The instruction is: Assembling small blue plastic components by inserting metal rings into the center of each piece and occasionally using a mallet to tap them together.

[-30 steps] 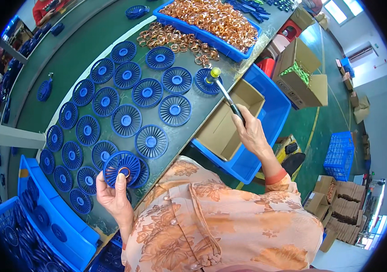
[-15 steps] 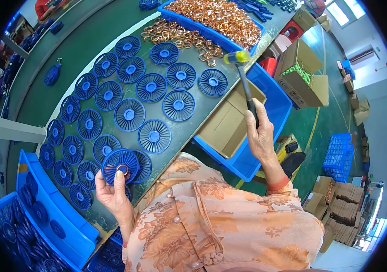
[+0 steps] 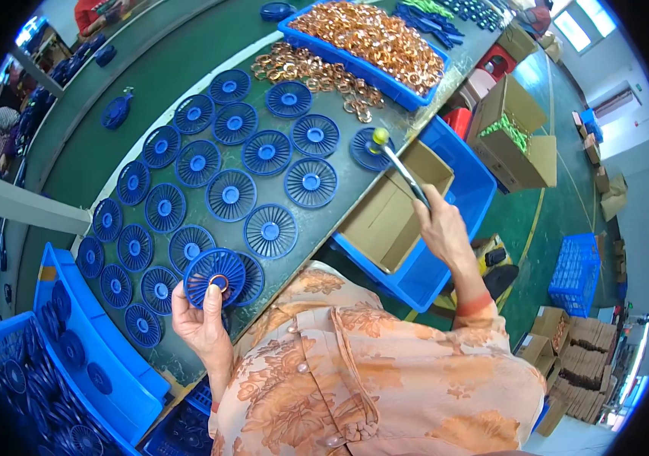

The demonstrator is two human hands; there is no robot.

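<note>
Pinched in my left hand (image 3: 204,323) is a blue round slotted disc (image 3: 206,267), tilted, with a copper-coloured ring (image 3: 219,283) at its middle under my thumb. My right hand (image 3: 446,234) is closed round the dark handle of a small mallet (image 3: 400,169) with a yellow head. The mallet head overlaps another blue slotted disc (image 3: 363,154) near the right edge of the table; whether they touch, I cannot tell. More blue slotted discs (image 3: 232,195) lie in rows across the green table (image 3: 323,222), left of the mallet.
A blue tray (image 3: 423,97) heaped with copper rings stands at the far end, loose rings (image 3: 317,76) beside it. A cardboard box (image 3: 389,242) sits in a blue bin (image 3: 461,199) at the table's right edge. At lower left, a blue crate (image 3: 7,334) holds more discs.
My right hand has swung the mallet down and slightly left, bringing its head over the disc by the table edge. My left hand keeps hold of its disc and ring. The view has shifted slightly.
</note>
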